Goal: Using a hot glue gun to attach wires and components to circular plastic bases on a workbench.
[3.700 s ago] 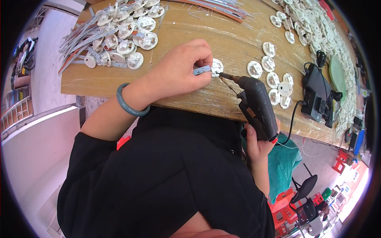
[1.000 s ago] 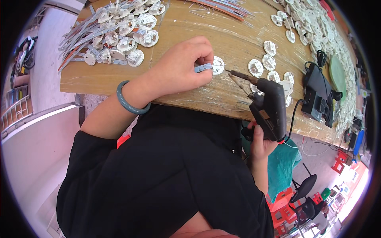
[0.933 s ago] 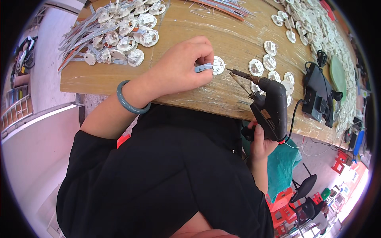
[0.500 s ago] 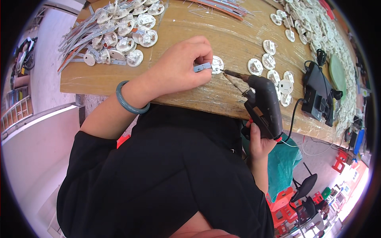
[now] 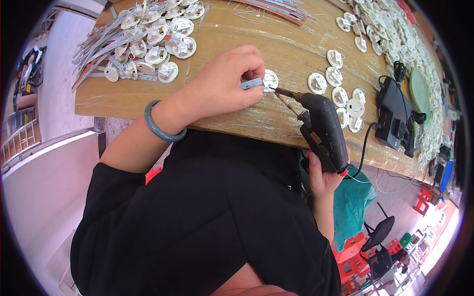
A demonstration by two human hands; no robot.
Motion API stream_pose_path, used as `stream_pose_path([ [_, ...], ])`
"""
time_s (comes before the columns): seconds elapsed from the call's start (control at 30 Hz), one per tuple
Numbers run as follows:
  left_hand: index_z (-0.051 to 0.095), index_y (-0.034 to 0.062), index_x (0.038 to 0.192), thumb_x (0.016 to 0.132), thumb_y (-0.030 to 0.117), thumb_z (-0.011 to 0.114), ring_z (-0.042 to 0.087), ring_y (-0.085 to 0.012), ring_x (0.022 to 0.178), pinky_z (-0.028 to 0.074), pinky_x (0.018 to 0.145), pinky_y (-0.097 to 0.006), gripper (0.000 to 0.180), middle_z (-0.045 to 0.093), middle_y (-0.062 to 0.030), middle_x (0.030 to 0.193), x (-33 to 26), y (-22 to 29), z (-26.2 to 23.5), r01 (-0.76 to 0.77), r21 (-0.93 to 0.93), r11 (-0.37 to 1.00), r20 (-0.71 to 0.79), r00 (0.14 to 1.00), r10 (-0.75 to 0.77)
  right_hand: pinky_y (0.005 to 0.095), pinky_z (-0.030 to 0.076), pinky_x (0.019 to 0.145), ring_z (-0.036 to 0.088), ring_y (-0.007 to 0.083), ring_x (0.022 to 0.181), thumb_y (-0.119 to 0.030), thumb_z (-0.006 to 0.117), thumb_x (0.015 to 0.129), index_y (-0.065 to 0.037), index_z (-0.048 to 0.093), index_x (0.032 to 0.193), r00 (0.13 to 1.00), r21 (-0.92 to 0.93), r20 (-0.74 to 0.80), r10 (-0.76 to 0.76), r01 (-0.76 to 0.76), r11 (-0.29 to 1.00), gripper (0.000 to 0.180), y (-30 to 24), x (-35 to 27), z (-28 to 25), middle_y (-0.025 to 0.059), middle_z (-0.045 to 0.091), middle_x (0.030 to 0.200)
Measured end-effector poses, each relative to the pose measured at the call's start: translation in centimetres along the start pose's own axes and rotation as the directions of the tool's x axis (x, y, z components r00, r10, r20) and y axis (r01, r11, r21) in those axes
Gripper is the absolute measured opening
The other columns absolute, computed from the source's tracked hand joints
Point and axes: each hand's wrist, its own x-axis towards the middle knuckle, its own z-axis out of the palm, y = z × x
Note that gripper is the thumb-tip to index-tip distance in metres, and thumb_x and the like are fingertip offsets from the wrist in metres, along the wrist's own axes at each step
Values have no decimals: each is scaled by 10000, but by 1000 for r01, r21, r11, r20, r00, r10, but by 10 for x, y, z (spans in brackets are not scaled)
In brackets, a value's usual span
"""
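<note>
My left hand (image 5: 232, 79) pinches a short grey-blue strip (image 5: 252, 84) over the table's near edge. Just past its fingertips lies a round white disc part (image 5: 269, 78) with small fittings on top, next to the end of the strip. A black soldering gun (image 5: 324, 129) is gripped by its handle in my right hand (image 5: 323, 178), below the table edge. Its thin tip and a wire guide point left at the disc; the tip appears to touch the lower part of the disc. A thin white wire trails from the back of the gun.
Several white discs (image 5: 334, 76) lie to the right, beside a black power unit (image 5: 395, 116) with a cable. At the back left, discs with grey and orange strips (image 5: 106, 44) are piled. A big heap of white parts (image 5: 390, 32) and a green plate (image 5: 420, 91) fill the far right.
The soldering gun has shifted slightly left, bringing its tip further over the disc. My right hand moved along with it; the left hand and disc stayed in place.
</note>
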Motion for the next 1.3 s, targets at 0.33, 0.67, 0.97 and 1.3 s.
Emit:
stream_pose_path([
  [0.33, 532, 12, 813, 815, 76, 662, 501, -127, 719, 431, 625, -269, 145, 551, -49, 946, -2, -6, 1, -33, 23, 999, 24, 999, 32, 313, 462, 917, 636, 202, 1003, -69, 768, 817, 45, 536, 1226, 1000, -23, 17, 5, -5, 1000, 484, -2, 0, 0, 136, 659, 1119],
  [0.67, 532, 17, 821, 782, 51, 663, 530, -180, 764, 441, 644, -295, 140, 548, -80, 916, 1, -5, -3, -94, 56, 994, 12, 996, 93, 306, 519, 684, 638, 189, 757, -159, 648, 938, 73, 540, 1247, 991, 298, -98, 87, -54, 953, 401, -11, 9, 1, 170, 668, 989],
  [0.97, 518, 6, 833, 818, 63, 655, 534, -183, 773, 465, 673, -304, 148, 534, -79, 933, -4, 3, -3, -7, -13, 1000, 47, 999, 7, 299, 506, 611, 605, 205, 698, -166, 595, 980, 53, 545, 1155, 986, 475, -164, 27, 55, 878, 284, -16, 31, 6, 175, 624, 954],
  [1.3, 654, 21, 942, 882, 140, 708, 635, -305, 816, 504, 718, -382, 143, 635, -124, 885, 1, 29, -26, -122, 265, 956, 136, 987, 88, 309, 521, 617, 615, 215, 718, -146, 605, 965, 61, 537, 1195, 982, 575, -167, 84, 28, 817, 317, -11, 37, 4, 197, 636, 1003],
])
